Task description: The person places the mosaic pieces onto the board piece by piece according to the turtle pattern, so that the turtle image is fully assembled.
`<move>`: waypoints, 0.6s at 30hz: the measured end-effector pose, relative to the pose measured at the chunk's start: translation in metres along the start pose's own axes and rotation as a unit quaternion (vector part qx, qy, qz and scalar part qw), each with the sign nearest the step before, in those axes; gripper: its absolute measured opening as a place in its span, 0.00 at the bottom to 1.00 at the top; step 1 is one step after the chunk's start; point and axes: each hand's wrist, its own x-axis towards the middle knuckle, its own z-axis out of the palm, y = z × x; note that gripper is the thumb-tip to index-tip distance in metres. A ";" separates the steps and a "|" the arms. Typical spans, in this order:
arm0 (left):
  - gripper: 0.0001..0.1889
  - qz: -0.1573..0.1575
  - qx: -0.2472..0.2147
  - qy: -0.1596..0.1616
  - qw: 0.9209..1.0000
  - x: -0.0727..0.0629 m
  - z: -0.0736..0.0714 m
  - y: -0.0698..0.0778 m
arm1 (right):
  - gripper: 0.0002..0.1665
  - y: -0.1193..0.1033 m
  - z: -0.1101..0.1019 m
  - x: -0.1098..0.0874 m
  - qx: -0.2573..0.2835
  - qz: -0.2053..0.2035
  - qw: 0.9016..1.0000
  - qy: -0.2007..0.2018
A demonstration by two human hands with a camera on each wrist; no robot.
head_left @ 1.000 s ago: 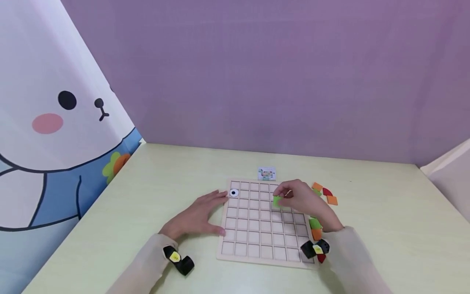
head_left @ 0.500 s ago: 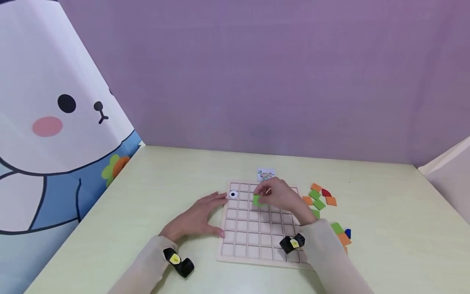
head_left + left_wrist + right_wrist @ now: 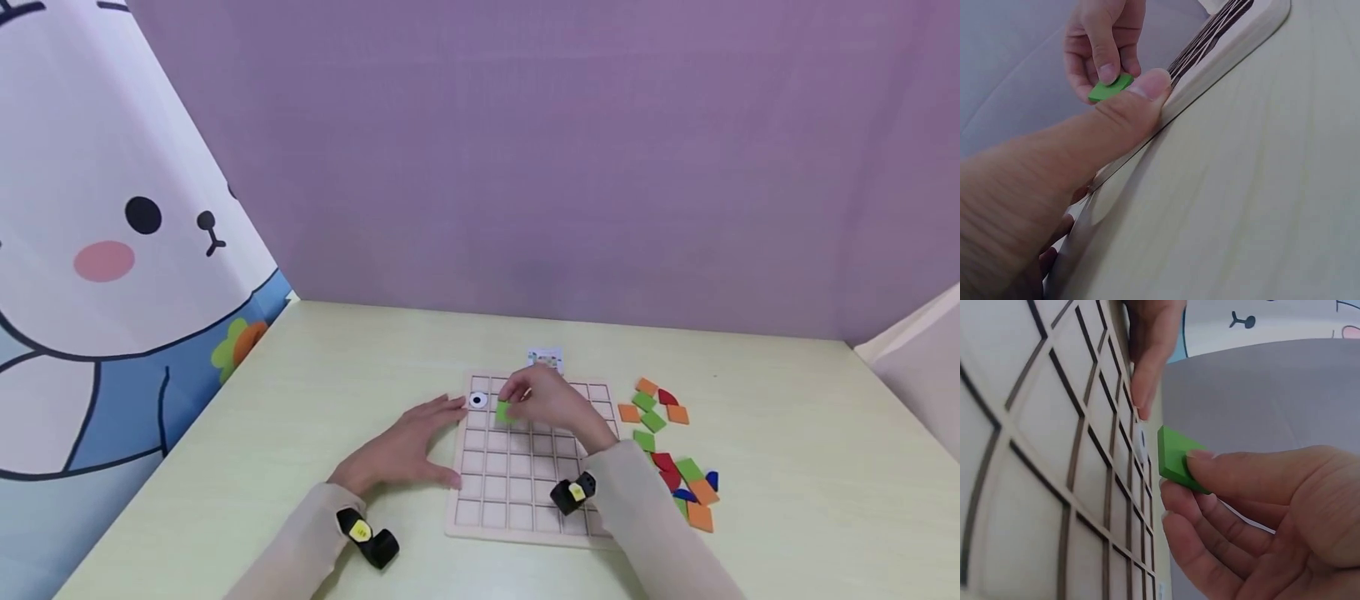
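Observation:
Between thumb and fingers my right hand [image 3: 551,402] pinches a green square tile [image 3: 1179,459], held just above the wooden grid board [image 3: 491,512] near its upper left. Close to it, a white round piece with a black dot [image 3: 477,400] sits in a cell by the board's left edge. My left hand [image 3: 408,446] lies along that left edge, fingers extended and thumb apart; in the left wrist view the thumb [image 3: 1141,94] touches the board's rim. The right hand covers part of the upper grid.
Right of the board lie loose pieces: green tiles [image 3: 643,440], orange tiles [image 3: 701,517], red pieces [image 3: 667,397] and blue pieces [image 3: 712,480]. A small printed card [image 3: 545,357] lies behind the board's far edge. A purple partition [image 3: 555,167] rises at the table's back.
My right hand has moved left across the board with the green tile, uncovering more loose pieces at the right. The left hand has stayed at the board's edge.

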 end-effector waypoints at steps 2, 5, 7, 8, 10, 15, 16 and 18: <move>0.51 0.000 -0.001 0.001 1.000 -0.001 -0.001 0.000 | 0.07 -0.001 0.004 0.004 0.005 0.018 1.000 0.002; 0.51 0.000 0.001 0.000 1.000 -0.002 -0.001 0.000 | 0.07 -0.002 0.010 0.008 0.012 0.041 0.999 0.001; 0.50 0.002 0.002 0.001 1.000 -0.002 -0.001 0.000 | 0.07 -0.003 0.012 0.010 0.013 0.044 0.999 -0.002; 0.51 0.003 0.003 0.001 1.000 -0.002 -0.001 0.000 | 0.07 -0.004 0.013 0.011 0.013 0.043 0.999 -0.003; 0.51 0.002 0.004 0.002 1.000 -0.003 -0.001 0.000 | 0.07 -0.006 0.015 0.013 0.010 0.036 0.999 -0.004; 0.50 -0.001 0.002 0.002 1.000 -0.002 -0.001 0.001 | 0.08 -0.008 0.021 0.018 0.011 0.038 0.999 -0.005; 0.50 -0.002 0.002 0.001 1.000 -0.002 -0.001 0.001 | 0.09 -0.008 0.023 0.018 0.011 0.039 0.999 -0.003; 0.50 -0.004 0.001 0.000 1.000 -0.002 -0.002 0.002 | 0.10 -0.008 0.025 0.019 0.014 0.041 0.999 0.001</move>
